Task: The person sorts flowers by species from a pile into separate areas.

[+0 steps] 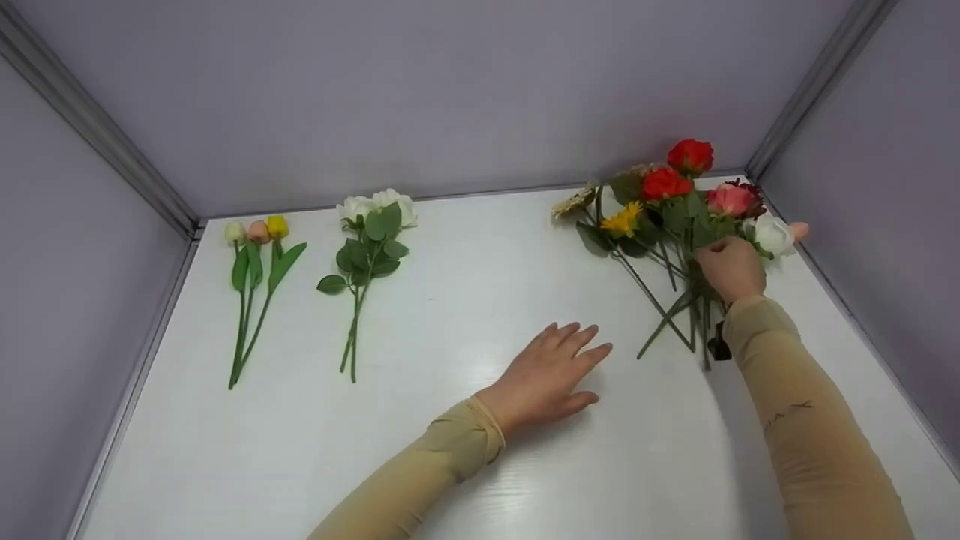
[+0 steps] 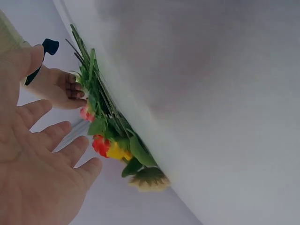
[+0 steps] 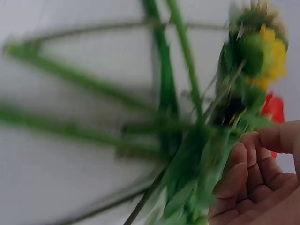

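Note:
My right hand (image 1: 731, 268) is in the mixed pile of flowers, its thumb and fingertips pinched together at the greenery. In the right wrist view its curled fingers (image 3: 234, 178) meet the thumb beside green leaves (image 3: 187, 187); the pinched stem is mostly hidden. Around that hand lie red roses (image 1: 666, 184), a pink rose (image 1: 731, 200), a white flower (image 1: 772, 235), a yellow flower (image 1: 622, 220) and a beige flower (image 1: 574, 202). My left hand (image 1: 544, 379) is held over the white table, palm down, fingers spread, holding nothing, left of the stems.
Three tulips (image 1: 257, 232), white, peach and yellow, lie side by side at the far left. Right of them are white roses (image 1: 386, 206) with leafy stems. Grey walls (image 1: 465, 97) border the white table (image 1: 480, 300) at the back and sides.

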Tool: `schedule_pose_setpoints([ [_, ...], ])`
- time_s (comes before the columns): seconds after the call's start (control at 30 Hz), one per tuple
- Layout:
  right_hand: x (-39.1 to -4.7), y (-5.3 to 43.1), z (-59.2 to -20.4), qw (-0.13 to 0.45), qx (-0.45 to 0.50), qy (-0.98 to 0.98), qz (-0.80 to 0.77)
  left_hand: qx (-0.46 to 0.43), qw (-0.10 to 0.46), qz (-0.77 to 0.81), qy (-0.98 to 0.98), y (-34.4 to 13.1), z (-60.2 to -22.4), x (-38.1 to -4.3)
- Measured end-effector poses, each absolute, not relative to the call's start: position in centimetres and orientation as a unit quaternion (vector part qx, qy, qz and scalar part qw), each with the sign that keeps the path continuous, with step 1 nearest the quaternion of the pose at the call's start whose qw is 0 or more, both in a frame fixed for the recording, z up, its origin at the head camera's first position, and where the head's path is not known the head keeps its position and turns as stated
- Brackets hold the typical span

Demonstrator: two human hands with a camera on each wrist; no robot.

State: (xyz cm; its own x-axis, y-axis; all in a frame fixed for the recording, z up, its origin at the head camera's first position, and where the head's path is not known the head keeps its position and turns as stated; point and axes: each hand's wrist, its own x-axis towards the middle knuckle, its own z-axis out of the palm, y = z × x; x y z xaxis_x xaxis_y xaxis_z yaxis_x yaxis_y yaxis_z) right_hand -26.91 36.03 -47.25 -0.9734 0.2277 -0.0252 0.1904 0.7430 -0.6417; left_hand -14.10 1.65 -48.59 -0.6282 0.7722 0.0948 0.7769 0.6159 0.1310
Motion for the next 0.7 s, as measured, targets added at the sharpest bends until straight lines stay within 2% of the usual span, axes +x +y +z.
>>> schedule_pose_setpoints([
  [0.17, -26.4, 37.8, -47.6, -0.003, -0.156, -0.920, 0.360, -0.450, 0.008, -0.074, -0.890, 2.9, -49.3, -13.4],
  [0.7, -26.1, 37.9, -48.2, -0.088, -0.214, -0.882, 0.411, -0.445, -0.022, -0.089, -0.891, 2.2, -50.4, -13.3],
])
